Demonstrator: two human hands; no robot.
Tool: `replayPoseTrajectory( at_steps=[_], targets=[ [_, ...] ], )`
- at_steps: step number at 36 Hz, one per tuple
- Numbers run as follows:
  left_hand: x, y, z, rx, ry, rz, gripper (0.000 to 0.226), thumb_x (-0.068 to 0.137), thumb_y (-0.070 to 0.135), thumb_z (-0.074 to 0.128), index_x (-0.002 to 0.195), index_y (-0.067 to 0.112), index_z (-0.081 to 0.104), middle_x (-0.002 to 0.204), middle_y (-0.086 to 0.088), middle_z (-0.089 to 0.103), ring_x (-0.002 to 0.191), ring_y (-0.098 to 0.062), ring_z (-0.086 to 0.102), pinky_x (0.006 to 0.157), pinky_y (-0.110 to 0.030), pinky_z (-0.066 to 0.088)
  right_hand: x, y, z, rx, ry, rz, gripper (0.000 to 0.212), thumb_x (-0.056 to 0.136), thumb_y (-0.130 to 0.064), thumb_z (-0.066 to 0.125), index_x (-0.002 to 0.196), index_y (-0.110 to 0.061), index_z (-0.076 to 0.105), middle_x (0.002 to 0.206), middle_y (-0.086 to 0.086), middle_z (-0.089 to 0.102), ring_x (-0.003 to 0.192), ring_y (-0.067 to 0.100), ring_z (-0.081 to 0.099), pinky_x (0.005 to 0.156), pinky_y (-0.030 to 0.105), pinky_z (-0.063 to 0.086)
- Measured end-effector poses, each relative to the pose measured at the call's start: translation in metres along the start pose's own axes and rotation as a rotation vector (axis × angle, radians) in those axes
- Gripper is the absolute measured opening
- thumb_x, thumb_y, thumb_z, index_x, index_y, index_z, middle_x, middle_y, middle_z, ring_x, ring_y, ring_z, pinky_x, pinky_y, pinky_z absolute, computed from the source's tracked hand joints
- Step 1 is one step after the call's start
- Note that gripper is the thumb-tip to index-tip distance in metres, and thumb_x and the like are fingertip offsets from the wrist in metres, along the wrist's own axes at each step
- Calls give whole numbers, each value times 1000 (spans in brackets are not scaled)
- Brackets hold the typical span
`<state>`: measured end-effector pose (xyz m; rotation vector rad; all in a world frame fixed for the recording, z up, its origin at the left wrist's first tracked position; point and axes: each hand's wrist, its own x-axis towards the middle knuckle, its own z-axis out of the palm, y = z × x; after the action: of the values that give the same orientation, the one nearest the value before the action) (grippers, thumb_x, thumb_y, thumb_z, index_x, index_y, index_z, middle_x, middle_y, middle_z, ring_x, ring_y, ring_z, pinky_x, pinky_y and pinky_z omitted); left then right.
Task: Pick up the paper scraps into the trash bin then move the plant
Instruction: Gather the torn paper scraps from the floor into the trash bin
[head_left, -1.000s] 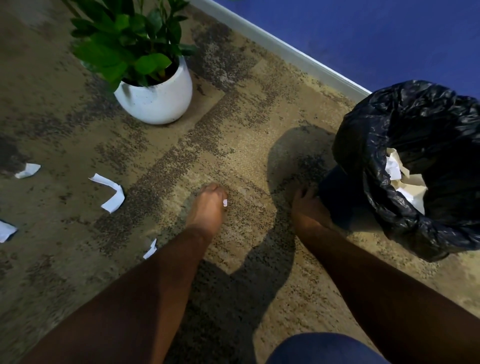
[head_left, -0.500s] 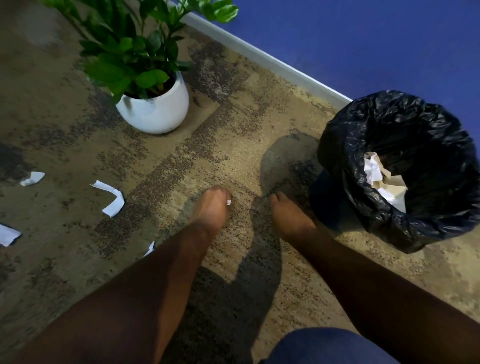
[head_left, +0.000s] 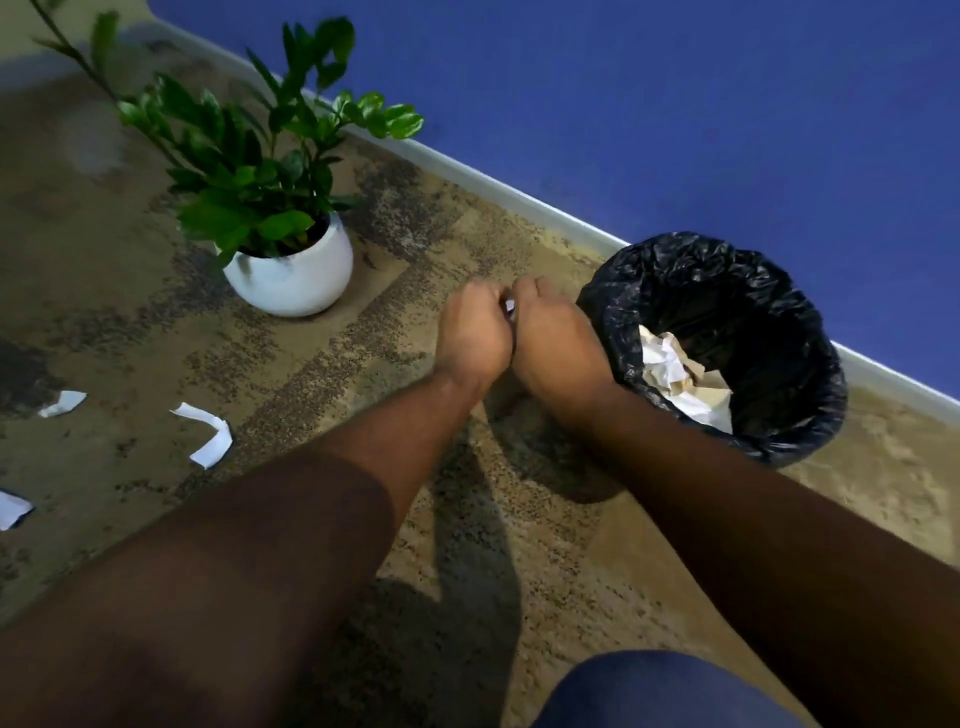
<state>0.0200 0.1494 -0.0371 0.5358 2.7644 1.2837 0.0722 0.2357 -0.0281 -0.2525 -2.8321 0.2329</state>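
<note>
My left hand (head_left: 472, 332) and my right hand (head_left: 553, 338) are pressed together above the carpet, just left of the trash bin (head_left: 649, 270). A small white paper scrap (head_left: 509, 305) shows between their curled fingers; which hand holds it is unclear. The bin has a black liner and holds crumpled paper (head_left: 675, 374). A green plant in a round white pot (head_left: 293, 275) stands on the floor to the left of my hands. Loose paper scraps lie on the carpet at left: a curved strip (head_left: 208, 434), a small piece (head_left: 63, 404) and one at the frame's edge (head_left: 11, 508).
A blue wall (head_left: 675, 104) with a pale baseboard (head_left: 467, 171) runs diagonally behind the plant and the bin. Brown patterned carpet (head_left: 363, 374) covers the floor. My knee in blue cloth (head_left: 660, 691) shows at the bottom.
Both hands rose from the carpet and came together beside the bin, the left one bringing its small scrap. The view tilted up, showing more wall.
</note>
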Motion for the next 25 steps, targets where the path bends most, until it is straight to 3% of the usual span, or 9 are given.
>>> replayPoseTrajectory(
  at_steps=[4,9,12,15,18,20,23,25],
  targets=[
    [14,43,2,-109,-9,8,18,83,1,55,70,2,68,64,-10,64,60,-25,54,57,-45,46,4,26,-37,-64,117,59,25,85,-9,55,110,-9,52,106,13,58,94,32,59,74,38,46],
    [8,100,17,-188,-37,93,19,80,7,54,66,6,66,68,-12,68,73,-33,66,59,-39,49,-7,69,-70,-110,165,150,19,87,-13,51,105,-10,53,103,13,59,89,32,60,66,33,39],
    [-3,125,34,-176,-115,108,18,84,8,56,72,6,70,77,-15,71,78,-34,67,65,-40,53,-21,93,-83,-137,136,222,31,87,-11,54,118,-13,51,111,12,59,90,31,61,67,31,39],
    [-14,139,53,-125,-216,110,20,88,6,57,73,8,70,76,-12,70,75,-30,67,60,-37,54,-39,112,-89,-161,116,280,26,88,-9,54,114,-14,49,103,11,59,75,25,55,55,29,34],
    [-22,148,68,-139,-329,103,12,90,7,61,86,10,72,83,-5,71,77,-21,66,59,-29,48,-54,130,-91,-191,88,289,20,90,-11,54,109,-15,49,94,8,62,68,22,50,50,29,29],
    [-25,151,74,-185,-375,107,15,89,11,63,101,11,72,97,-4,72,88,-20,66,70,-29,50,-62,140,-92,-214,71,278,22,89,-12,52,110,-17,51,90,7,63,65,23,52,48,29,31],
    [-29,152,78,-260,-439,106,34,90,15,64,124,14,63,117,-4,68,104,-18,62,93,-35,53,-72,148,-93,-221,67,285,28,90,-16,49,117,-21,53,94,4,66,70,26,61,55,34,49],
    [-30,151,80,-269,-440,114,46,91,19,65,136,15,55,131,-5,61,116,-19,58,103,-41,50,-75,149,-94,-225,74,291,24,92,-20,49,115,-23,54,96,3,66,71,27,62,58,36,52]
  ],
)
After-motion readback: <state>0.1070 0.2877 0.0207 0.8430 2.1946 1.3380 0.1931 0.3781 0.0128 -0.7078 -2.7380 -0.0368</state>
